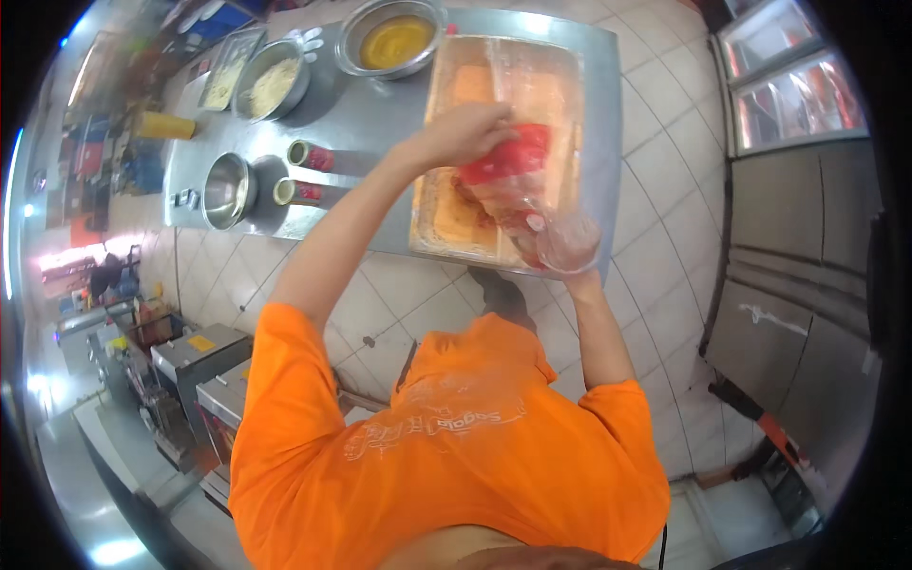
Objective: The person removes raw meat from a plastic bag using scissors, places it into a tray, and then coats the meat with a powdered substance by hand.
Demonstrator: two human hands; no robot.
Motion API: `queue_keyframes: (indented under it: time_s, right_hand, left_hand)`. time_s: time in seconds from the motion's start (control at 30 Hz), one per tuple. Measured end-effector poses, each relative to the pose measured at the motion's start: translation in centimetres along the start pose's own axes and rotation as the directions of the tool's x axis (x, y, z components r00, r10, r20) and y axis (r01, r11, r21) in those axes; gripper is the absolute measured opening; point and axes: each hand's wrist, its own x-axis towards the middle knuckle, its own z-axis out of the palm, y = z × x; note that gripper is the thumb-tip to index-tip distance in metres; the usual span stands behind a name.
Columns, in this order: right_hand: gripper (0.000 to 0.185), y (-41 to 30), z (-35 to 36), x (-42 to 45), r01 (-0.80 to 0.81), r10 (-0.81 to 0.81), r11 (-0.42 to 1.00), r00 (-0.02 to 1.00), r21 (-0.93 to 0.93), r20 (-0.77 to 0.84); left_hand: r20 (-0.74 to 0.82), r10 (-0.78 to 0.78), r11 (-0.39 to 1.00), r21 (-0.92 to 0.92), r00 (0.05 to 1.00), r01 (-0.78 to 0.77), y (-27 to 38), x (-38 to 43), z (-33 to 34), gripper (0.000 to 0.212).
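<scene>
My left hand (474,134), bare, pinches the upper edge of a red and clear plastic bag (507,160) above a large rectangular clear tub (422,157). The tub holds an orange substance, with a clear plastic sheet or divider across its upper part. Reddish-brown pieces, which look like meat, lie at the lower end of the bag. My right hand (573,239), covered in clear plastic, is at that lower end by the tub's near right corner. Its fingers are blurred, and whether they grip the bag or the pieces cannot be told.
On the steel table (370,142) stand a metal bowl of yellow liquid (395,43), a bowl of pale crumbly food (274,82), a tray of similar food (226,78), an empty steel bowl (228,191) and two opened cans (310,155). A glass-fronted cabinet (798,85) is at right.
</scene>
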Motion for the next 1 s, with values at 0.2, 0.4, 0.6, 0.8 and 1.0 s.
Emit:
queue_keyframes:
  time_s: [0.2, 0.4, 0.6, 0.8, 1.0]
  right_hand:
    - [0.021, 1.1, 0.1, -1.6, -0.535, 0.541, 0.820, 0.840, 0.203, 0.027]
    - [0.029, 7.1, 5.0, -15.7, -0.795, 0.858, 0.502, 0.506, -0.340, 0.086]
    - [0.027, 3.7, 4.1, -15.8, -0.775, 0.881, 0.459, 0.333, -0.435, 0.337]
    - [0.039, 4.0, 4.9, -15.9, -0.865, 0.943, 0.325, 0.267, -0.382, 0.199]
    - [0.048, 3.7, 4.7, -16.7, -0.918, 0.927, 0.300, 0.215, -0.260, 0.308]
  left_hand:
    - [-0.182, -0.242, 0.910, -0.384, 0.953, 0.158, 9.1, -6.7, -0.1, 0.025]
    - [-0.423, -0.409, 0.856, -0.485, 0.808, 0.180, 10.2, -7.8, 1.3, 0.022]
    - [-0.462, -0.639, 0.711, -0.660, 0.615, 0.243, 6.9, -11.6, 0.0, 0.019]
    - [-0.492, -0.669, 0.701, -0.667, 0.557, 0.253, 9.3, -12.6, -0.6, 0.019]
    - [-0.564, -0.681, 0.666, -0.742, 0.467, 0.077, 10.3, -10.5, -0.4, 0.020]
